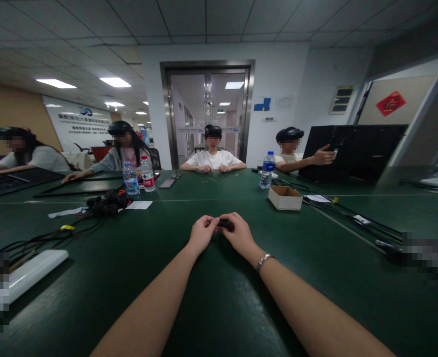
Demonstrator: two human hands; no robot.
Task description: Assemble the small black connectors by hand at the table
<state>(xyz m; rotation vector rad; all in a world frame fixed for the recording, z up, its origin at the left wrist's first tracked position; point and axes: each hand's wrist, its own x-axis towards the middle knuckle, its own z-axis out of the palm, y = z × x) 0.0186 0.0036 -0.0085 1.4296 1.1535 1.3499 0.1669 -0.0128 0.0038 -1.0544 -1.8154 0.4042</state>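
Observation:
A small dark cylindrical object (224,223) is held just above or on the green table (219,307); its kind is too small to make out. My right hand (238,232) is closed around it, thumb and fingers pinching it, with a silver band on that wrist. From the other side my left hand (202,233) pinches at its left end, fingertips close to those of the right. The fingers cover both ends of the object.
An open cardboard box (285,199) and a water bottle (267,171) stand ahead to the right. Two bottles (131,179) and a heap of black cables (107,203) lie left. More cables (356,218) run along the right. Several people with headsets sit around the table.

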